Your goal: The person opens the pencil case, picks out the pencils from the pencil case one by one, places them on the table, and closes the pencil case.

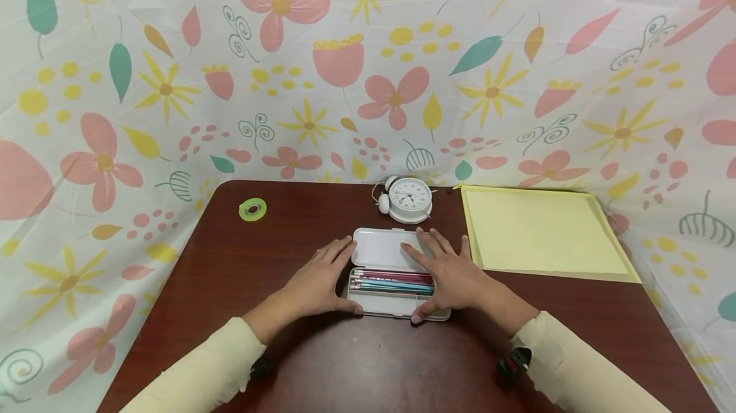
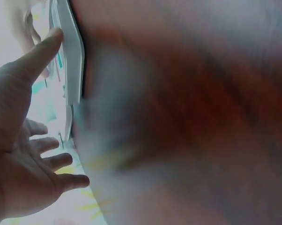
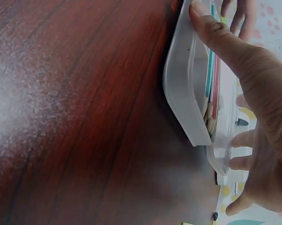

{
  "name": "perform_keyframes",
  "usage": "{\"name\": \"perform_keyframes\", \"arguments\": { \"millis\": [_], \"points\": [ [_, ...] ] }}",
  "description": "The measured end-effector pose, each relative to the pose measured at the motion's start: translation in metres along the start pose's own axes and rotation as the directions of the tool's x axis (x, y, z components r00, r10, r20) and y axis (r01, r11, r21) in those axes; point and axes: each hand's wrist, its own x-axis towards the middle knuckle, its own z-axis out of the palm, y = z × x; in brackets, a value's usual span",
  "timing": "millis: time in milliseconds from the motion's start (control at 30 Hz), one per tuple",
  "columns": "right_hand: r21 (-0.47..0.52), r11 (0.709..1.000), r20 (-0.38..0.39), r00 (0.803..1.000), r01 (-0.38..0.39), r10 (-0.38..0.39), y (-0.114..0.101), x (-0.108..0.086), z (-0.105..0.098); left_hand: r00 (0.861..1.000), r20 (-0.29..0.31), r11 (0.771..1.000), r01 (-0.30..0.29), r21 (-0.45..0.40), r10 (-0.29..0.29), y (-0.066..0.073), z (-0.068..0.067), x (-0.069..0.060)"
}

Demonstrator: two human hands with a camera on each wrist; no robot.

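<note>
A white pencil case [image 1: 379,304] lies on the table with its lid [image 1: 376,248] laid back toward the clock. Several pencils [image 1: 391,281], maroon and blue, rest side by side in its rear part. My left hand [image 1: 319,279] is spread at the case's left end, its thumb touching the front edge and its fingertips by the lid. At the right end is my right hand [image 1: 457,279], thumb on the front rim and fingers stretched over the lid. In the right wrist view the pencils [image 3: 215,84] show sharpened tips inside the case [image 3: 181,89].
Behind the lid stands a white twin-bell alarm clock [image 1: 409,199]. A green tape roll [image 1: 252,210] lies at the back left of the dark wooden table [image 1: 287,208]. To the right is a yellow-edged folder [image 1: 535,231]. A floral cloth [image 1: 201,80] hangs behind.
</note>
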Motion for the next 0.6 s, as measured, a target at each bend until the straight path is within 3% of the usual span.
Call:
{"name": "perform_keyframes", "arguments": {
  "millis": [200,367,600],
  "points": [
    [0.069,0.997,0.076,0.997,-0.021,0.016,0.003,0.002,0.004,0.994,0.094,0.992,-0.058,0.109,0.048,-0.01,-0.003,0.003],
    [0.116,0.993,0.11,0.994,-0.022,0.009,0.007,0.002,0.008,0.989,0.133,0.994,-0.072,0.088,0.06,-0.015,-0.001,0.004],
    [0.118,0.993,0.088,0.996,-0.003,-0.008,0.01,0.003,0.009,0.989,0.138,0.999,-0.052,0.013,0.05,-0.018,0.003,0.007]
  ]
}}
